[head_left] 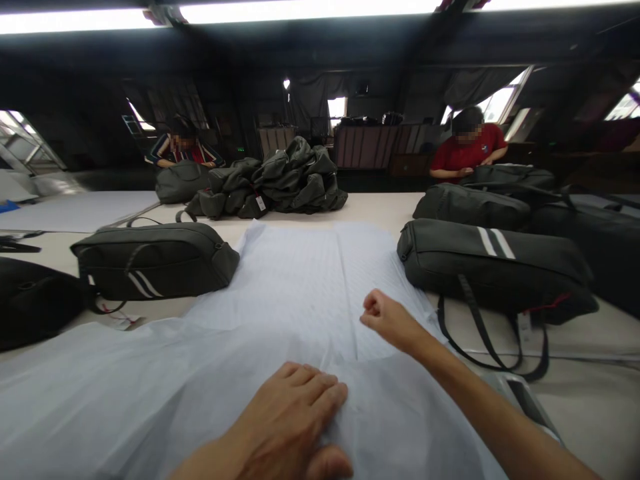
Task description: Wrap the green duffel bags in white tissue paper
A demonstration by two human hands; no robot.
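Note:
A large white sheet (280, 293) of thin, wrinkled material lies spread over the table in front of me. My left hand (295, 417) rests flat on its near part, fingers stretched out together. My right hand (387, 319) is over the sheet further away, fingers curled in a loose fist that seems to pinch the sheet. A dark duffel bag with two white stripes (490, 267) lies just right of the right hand. Another dark striped bag (155, 259) lies to the left of the sheet.
A heap of dark bags (280, 180) sits at the table's far side. More dark bags (475, 203) are stacked at the right. Two other people work at the far edge, one in a red shirt (467, 153), one in a striped top (183, 150). A black bag (30, 300) lies far left.

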